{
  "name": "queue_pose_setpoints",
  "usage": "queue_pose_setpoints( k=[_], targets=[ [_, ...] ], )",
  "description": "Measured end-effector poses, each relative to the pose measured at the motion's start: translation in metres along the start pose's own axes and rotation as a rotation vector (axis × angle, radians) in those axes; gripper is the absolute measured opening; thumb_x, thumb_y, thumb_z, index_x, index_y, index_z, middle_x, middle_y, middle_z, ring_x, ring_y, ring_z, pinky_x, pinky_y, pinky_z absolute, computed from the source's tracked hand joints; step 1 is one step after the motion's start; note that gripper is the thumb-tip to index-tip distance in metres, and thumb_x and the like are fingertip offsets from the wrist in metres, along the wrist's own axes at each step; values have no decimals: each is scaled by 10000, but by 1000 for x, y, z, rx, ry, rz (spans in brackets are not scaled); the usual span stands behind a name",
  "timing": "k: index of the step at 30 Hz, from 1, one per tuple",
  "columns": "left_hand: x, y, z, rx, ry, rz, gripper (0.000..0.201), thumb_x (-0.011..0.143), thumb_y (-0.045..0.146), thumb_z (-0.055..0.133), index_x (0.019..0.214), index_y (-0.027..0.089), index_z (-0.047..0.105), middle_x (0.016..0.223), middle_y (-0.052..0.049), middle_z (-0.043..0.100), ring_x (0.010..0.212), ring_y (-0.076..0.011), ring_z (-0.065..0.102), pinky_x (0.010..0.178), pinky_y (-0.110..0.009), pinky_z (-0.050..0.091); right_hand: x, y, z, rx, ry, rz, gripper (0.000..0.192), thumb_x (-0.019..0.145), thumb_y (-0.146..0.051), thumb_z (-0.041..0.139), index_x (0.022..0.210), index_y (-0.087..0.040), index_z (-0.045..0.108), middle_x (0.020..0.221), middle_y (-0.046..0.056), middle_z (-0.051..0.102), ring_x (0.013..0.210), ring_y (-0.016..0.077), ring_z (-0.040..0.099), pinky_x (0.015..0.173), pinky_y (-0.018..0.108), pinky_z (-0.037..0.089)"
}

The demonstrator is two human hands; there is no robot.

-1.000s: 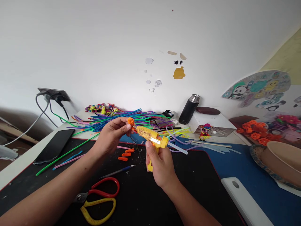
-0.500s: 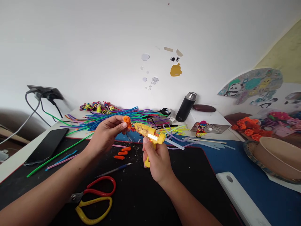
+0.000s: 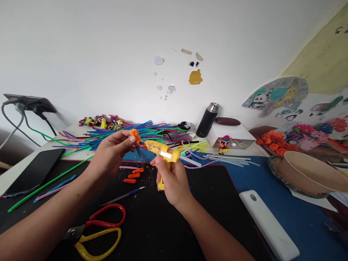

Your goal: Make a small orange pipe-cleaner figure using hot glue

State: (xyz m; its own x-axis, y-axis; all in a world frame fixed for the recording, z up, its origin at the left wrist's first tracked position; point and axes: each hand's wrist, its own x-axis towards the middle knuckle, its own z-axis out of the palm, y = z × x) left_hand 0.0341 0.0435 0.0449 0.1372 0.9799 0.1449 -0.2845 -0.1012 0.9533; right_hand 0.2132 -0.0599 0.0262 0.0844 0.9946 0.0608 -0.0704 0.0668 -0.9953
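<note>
Between the thumb and fingers of my left hand [image 3: 115, 150] is a small orange fuzzy piece of bent pipe cleaner [image 3: 135, 136]. My right hand [image 3: 174, 179] grips a yellow hot glue gun [image 3: 157, 148] by its handle, with a clear glue stick [image 3: 191, 160] poking out of its back end. The gun's nozzle points left at the orange piece; whether they touch I cannot tell. Below my hands, several folded orange pipe cleaner pieces [image 3: 134, 175] lie on the black mat [image 3: 168, 224]. Scissors [image 3: 102, 237] with red and yellow handles and a pen [image 3: 123, 196] lie nearer to me.
A pile of coloured pipe cleaners [image 3: 127, 135] spreads along the back. Left lies a phone [image 3: 34, 172]. A black thermos [image 3: 208, 120] and a white box [image 3: 231, 132] stand behind. At right are a white bar-shaped device [image 3: 269, 224] and a beige bowl [image 3: 312, 170].
The camera view has turned slightly right, so everything sits further left in the picture. Both hands keep their holds on the orange piece and the glue gun.
</note>
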Motion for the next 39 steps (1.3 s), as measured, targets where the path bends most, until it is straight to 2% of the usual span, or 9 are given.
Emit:
queue_pose_setpoints(
  k=[3,7,11,21,30,34,39],
  targets=[
    [3,-2,-2,-47,17,-55,366,645,404,1030,840,183,811,793,-10,736,711,-132,612,633,-216,501,2,1,0,66,-12,19,550,952,-721,619,914,-180,713,503,-68,509,414,100,487,450,210,393],
    [2,-1,0,-41,11,-92,446,564,417,1059,835,173,802,809,-24,747,692,-129,628,611,-209,531,6,-4,-3,147,-14,54,608,911,-782,632,915,-177,704,495,-67,524,388,103,505,433,212,375],
    [-2,0,4,-7,6,-99,488,526,455,1064,834,174,810,796,-22,744,679,-126,644,612,-188,553,12,-6,-6,215,17,32,648,889,-817,630,902,-174,711,474,-64,521,373,104,501,434,216,354],
    [-14,2,11,66,-66,-127,450,547,470,1053,835,206,830,773,-12,752,667,-136,674,621,-181,578,18,0,-7,311,85,6,660,872,-832,639,907,-178,718,512,-59,545,393,111,519,445,227,377],
    [-30,2,19,149,-249,-191,373,674,456,1000,917,220,844,884,-61,808,759,-212,750,664,-265,622,21,4,-8,312,109,-7,671,880,-838,622,905,-177,737,540,-45,556,431,116,520,484,246,375],
    [-35,6,22,157,-328,-183,336,741,452,962,958,224,848,950,-90,835,854,-257,787,744,-297,639,20,4,-8,320,103,-10,701,880,-858,599,935,-178,758,565,-42,561,439,116,508,497,256,390],
    [-37,8,24,195,-321,-189,316,772,431,940,1009,243,850,1110,-98,843,887,-243,781,760,-280,636,20,3,-9,332,105,-16,693,886,-848,606,956,-181,777,581,-34,572,458,118,523,497,252,383]
  ],
)
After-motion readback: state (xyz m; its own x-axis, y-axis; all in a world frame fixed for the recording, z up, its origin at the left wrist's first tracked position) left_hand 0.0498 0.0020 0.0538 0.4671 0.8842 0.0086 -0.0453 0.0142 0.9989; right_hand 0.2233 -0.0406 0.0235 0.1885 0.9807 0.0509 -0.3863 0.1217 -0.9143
